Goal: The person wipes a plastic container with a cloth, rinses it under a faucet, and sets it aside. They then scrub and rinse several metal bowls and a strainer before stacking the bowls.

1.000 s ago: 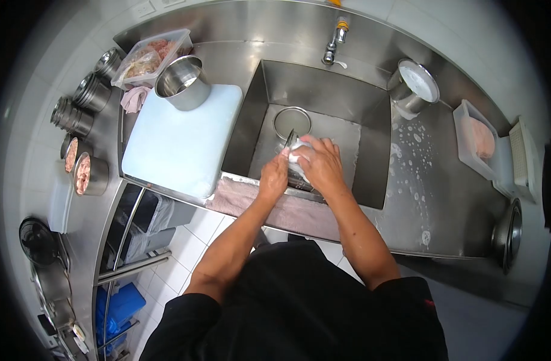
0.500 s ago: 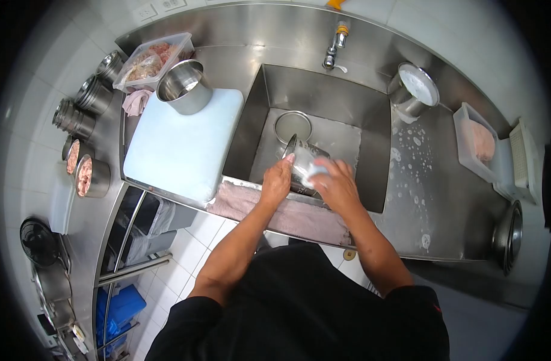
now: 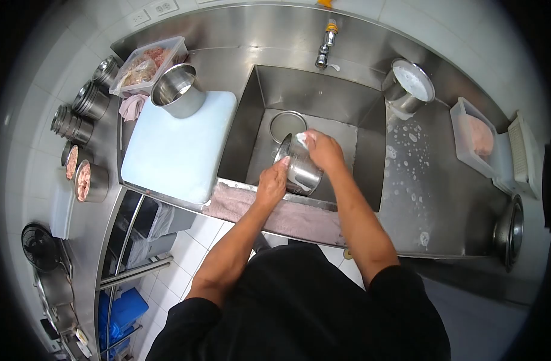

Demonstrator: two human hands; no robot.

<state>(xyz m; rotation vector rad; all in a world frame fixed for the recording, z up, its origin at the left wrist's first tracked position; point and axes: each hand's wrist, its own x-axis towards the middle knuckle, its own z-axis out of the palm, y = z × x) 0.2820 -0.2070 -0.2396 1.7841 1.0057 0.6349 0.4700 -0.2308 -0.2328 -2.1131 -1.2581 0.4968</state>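
A shiny steel pot (image 3: 303,168) lies tilted over the near part of the sink (image 3: 362,171), its mouth turned to the left. My left hand (image 3: 272,183) grips the pot's rim, thumb uppermost. At the far side of the pot, my right hand (image 3: 325,150) is closed on a white scrubbing pad (image 3: 301,138) and presses it to the metal near the rim. Much of the pad is hidden by my fingers. Behind the pot, a round steel dish (image 3: 287,127) rests on the sink floor.
A white cutting board (image 3: 173,156) bearing a steel pot (image 3: 182,96) is left of the sink. A pink towel (image 3: 275,215) covers the front edge. The faucet (image 3: 325,51) stands behind. Rightward are a foamy pot (image 3: 408,90), suds and a plastic tub (image 3: 462,141).
My right hand has moved with the scrubbing pad from the pot's near side up to its far side by the rim. My left hand keeps its grip. The view has shifted slightly.
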